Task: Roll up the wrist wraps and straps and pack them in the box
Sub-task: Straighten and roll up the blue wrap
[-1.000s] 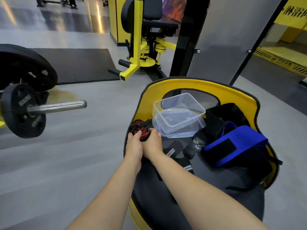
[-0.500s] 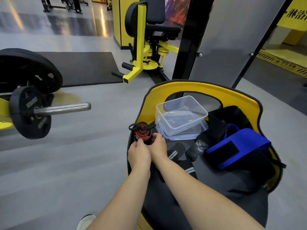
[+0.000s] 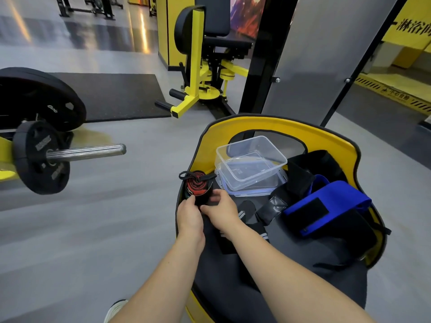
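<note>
Two hands held one rolled red-and-black wrist wrap (image 3: 197,187) at the bench's (image 3: 275,276) left edge — left hand (image 3: 187,216) and right hand (image 3: 221,210) both pinching it. Rightward sat the clear box (image 3: 250,163), near but apart — then loose black straps (image 3: 271,206) and a blue wrap (image 3: 326,201).

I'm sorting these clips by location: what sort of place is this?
Almost certainly a gym: a loaded barbell with black weight plates on the left, a yellow-and-black exercise machine behind, and a rubber floor mat.
</note>
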Action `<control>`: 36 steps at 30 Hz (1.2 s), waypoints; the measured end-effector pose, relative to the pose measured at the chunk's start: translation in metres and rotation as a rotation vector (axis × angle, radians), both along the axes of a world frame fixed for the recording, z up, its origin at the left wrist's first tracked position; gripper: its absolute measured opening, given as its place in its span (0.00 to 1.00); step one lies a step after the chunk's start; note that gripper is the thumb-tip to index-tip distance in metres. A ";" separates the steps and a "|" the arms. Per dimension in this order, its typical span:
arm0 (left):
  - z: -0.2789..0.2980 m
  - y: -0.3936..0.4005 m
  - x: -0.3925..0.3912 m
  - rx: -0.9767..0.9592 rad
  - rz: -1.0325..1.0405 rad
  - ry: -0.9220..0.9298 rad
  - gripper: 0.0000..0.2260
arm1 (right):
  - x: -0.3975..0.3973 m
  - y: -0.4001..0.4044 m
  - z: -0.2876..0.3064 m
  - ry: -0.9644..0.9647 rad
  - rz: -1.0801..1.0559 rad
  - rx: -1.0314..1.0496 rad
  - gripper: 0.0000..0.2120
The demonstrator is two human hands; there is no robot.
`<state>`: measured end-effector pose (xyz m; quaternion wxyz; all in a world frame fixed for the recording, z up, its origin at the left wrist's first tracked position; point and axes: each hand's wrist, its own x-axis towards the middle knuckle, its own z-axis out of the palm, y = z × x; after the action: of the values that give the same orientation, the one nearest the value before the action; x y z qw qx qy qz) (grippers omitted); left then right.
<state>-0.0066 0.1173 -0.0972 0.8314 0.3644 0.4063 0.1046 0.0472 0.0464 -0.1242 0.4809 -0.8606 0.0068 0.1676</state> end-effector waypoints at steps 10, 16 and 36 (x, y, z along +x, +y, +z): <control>0.047 -0.024 -0.025 0.143 -0.326 0.033 0.06 | -0.036 -0.076 0.050 -0.077 -0.040 0.147 0.10; 0.071 -0.051 -0.060 0.280 -0.477 0.020 0.07 | -0.078 -0.170 0.102 -0.118 -0.171 0.262 0.04; 0.043 -0.155 -0.044 0.317 -0.824 -0.140 0.13 | -0.097 -0.269 0.060 -0.008 -0.478 0.217 0.10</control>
<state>-0.0507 -0.0374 -0.0545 0.7630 0.6109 0.1489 -0.1501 -0.0502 -0.2225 -0.0639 0.5963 -0.7787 0.1899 0.0456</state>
